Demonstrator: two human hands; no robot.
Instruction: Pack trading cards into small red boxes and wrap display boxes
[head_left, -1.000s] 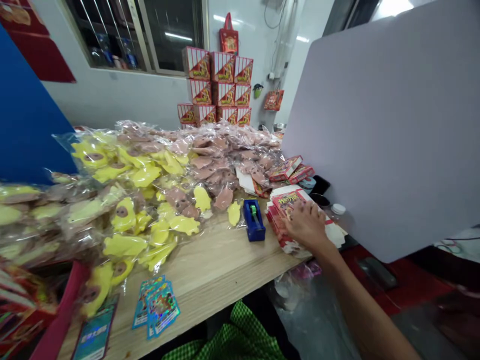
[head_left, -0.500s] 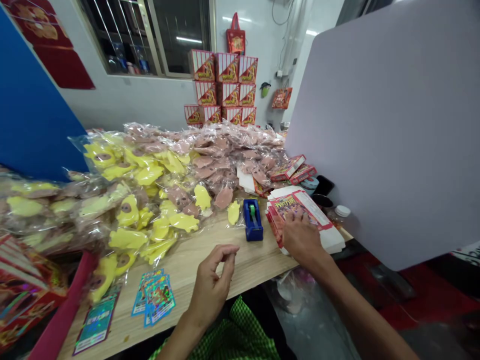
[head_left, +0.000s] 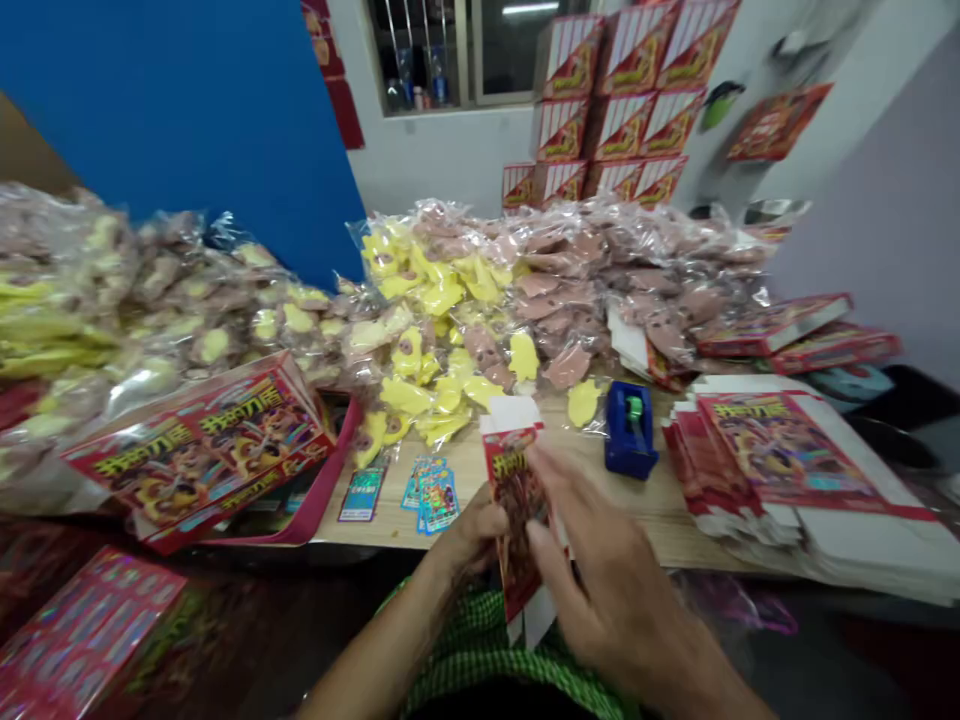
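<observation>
A red printed cardboard box [head_left: 512, 490] with white end flaps is held upright in front of me, over the table's near edge. My left hand [head_left: 480, 525] grips its left side, thumb across the front. My right hand [head_left: 592, 560] is at its right side, slightly blurred, with fingers against the printed face and thumb apart. To the right lies a stack of flat box blanks [head_left: 795, 460]. A blue tape dispenser [head_left: 630, 430] stands between that stack and the box. Shiny blue trading cards [head_left: 437, 498] lie on the table left of my hands.
Clear bags of yellow and pinkish-brown animal-shaped pieces [head_left: 442, 290] heap across the back. At left, a printed display box [head_left: 210, 440] rests on a pink-rimmed bin [head_left: 345, 440]. Stacked red cartons [head_left: 622, 130] stand behind, and small closed boxes [head_left: 780, 325] lie back right.
My right hand has left the stack, and a box from it is now between both hands. My left hand has closed on the box. The view has swung left.
</observation>
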